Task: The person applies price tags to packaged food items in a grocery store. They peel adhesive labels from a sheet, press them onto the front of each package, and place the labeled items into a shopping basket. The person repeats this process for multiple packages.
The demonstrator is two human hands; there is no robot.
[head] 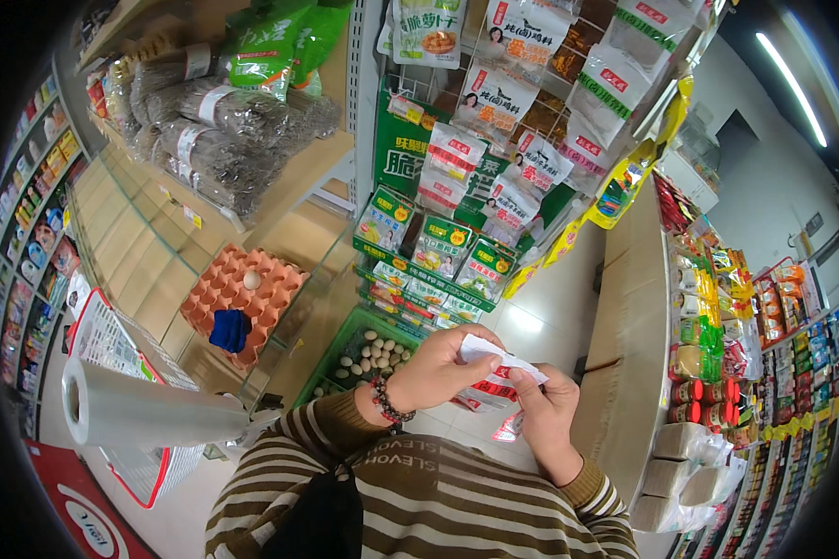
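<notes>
In front of my chest, both hands pinch the upper edge of a white and red seasoning packet (488,395). My left hand (433,370), with a beaded bracelet at the wrist, grips its left side. On the other side, my right hand (551,409) holds the packet between thumb and fingers. A small red and white piece (509,426) hangs below the right fingers; whether it joins the packet is unclear. Similar hanging seasoning packets (454,157) cover the wire rack ahead. Boxed pickle pouches (437,244) sit in a green display under them.
Left of my hands, a green crate (321,349) holds several eggs. An egg tray (217,279) carries one egg and a dark blue cloth (229,330). A plastic bag roll (154,409) and a shopping basket (122,335) stand at left. Stocked shelves (713,314) line the right.
</notes>
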